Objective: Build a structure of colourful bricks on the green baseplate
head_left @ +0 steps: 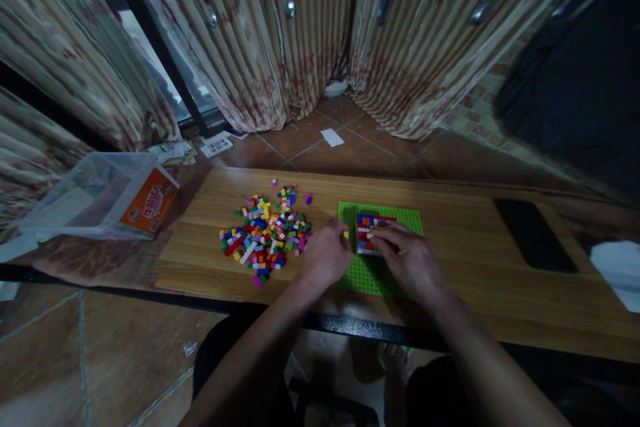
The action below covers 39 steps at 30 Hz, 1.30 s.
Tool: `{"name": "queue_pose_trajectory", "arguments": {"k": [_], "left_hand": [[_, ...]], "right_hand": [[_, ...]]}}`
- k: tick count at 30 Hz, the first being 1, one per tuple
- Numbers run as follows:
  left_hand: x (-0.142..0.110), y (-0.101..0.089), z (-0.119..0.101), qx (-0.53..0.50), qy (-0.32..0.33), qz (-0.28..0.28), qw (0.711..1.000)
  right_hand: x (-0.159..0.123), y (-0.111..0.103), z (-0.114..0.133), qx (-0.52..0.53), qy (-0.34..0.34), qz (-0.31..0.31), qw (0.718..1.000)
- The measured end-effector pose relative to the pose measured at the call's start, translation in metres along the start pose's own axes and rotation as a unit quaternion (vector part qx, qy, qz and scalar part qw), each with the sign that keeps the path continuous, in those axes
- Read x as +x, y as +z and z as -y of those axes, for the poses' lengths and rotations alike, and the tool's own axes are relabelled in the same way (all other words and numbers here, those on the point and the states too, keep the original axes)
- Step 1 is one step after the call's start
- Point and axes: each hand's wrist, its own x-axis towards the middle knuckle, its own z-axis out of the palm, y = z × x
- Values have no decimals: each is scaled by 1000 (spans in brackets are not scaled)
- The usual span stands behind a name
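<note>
A green studded baseplate [380, 277] lies on the wooden bench top. On it stands a low block of toy bricks [367, 221], mostly red, blue and white, partly covered by my right hand [413, 260]. That hand's fingers are pinched at a small white brick [371, 235] over the block. My left hand [327, 255] is closed beside the plate's left edge, and a small yellow brick [345, 234] shows at its fingertips. Just left of this hand spreads a pile of loose, mixed-colour bricks [270, 230].
A clear plastic box [95, 213] with an orange label stands left of the bench top [195, 253]. A black phone-like slab [535, 235] lies at the right, near some white paper [620, 273]. Beyond the bench are a tiled floor and long curtains [260, 47].
</note>
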Motion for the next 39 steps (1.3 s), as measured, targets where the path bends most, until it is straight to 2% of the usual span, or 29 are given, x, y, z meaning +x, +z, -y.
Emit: {"name": "queue_pose_trajectory", "arguments": {"k": [9,17,21,28,35,39], "left_hand": [[-16,6,-5,69,48,43,996],[-19,9,-8,86,60,57,993],[-20,10,-9,101,58,63,991],[-20,14,-8,112,77,69,988],[-17,15,-6,119,97,71,986],[-17,13,-6,122,101,82,984]], "right_hand": [[1,13,3,-82,-26,33,996],[1,23,1,-77,-26,-16,997],[-1,22,4,-83,-35,-8,996],[-7,23,14,-173,-53,7,984],[-11,25,23,-265,-43,44,962],[-13,26,25,-267,-34,50,962]]}}
